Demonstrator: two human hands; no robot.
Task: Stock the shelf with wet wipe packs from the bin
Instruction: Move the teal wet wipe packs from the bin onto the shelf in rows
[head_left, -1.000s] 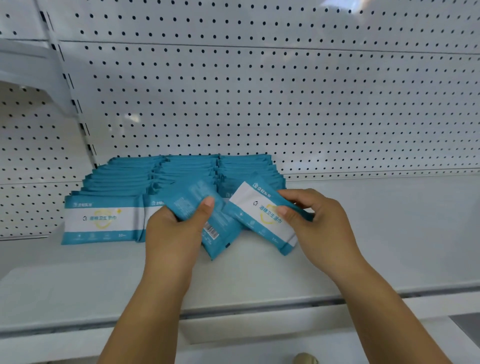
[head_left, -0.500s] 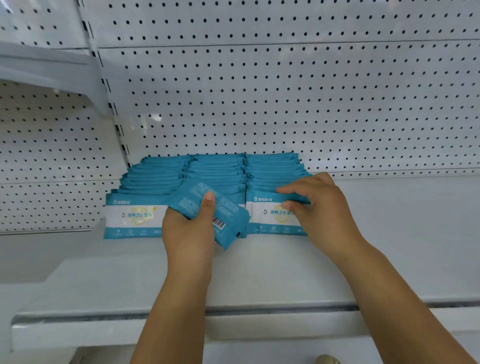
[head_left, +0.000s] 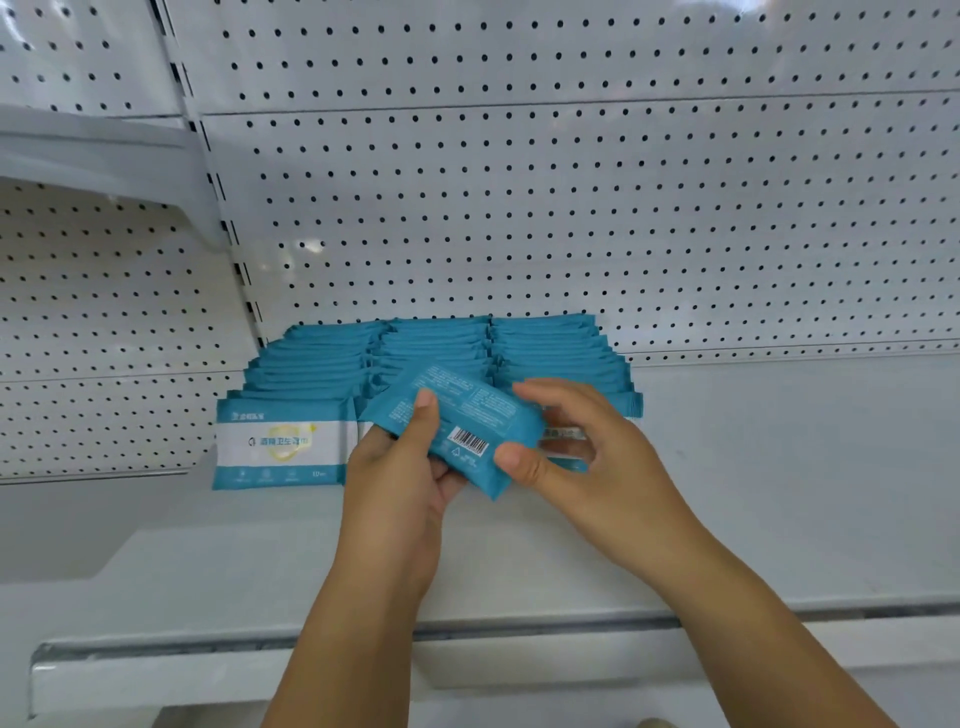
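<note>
Three rows of teal and white wet wipe packs (head_left: 283, 441) stand upright on the white shelf (head_left: 779, 493), against the pegboard back. In front of the middle row my left hand (head_left: 400, 483) grips a loose wet wipe pack (head_left: 467, 415), tilted, with its barcode side facing me. My right hand (head_left: 597, 457) pinches the right end of that same pack, thumb below and fingers above. Behind my right hand the front pack of the right row (head_left: 566, 434) is partly hidden. The bin is out of view.
White pegboard (head_left: 571, 208) rises behind the rows. A higher shelf (head_left: 104, 150) juts out at the upper left. The bare shelf surface stretches to the right of the packs, and its front rail (head_left: 311, 654) runs across below my forearms.
My right hand stood its pack at the front of the right row, let go, and moved left to take the end of the pack in my left hand.
</note>
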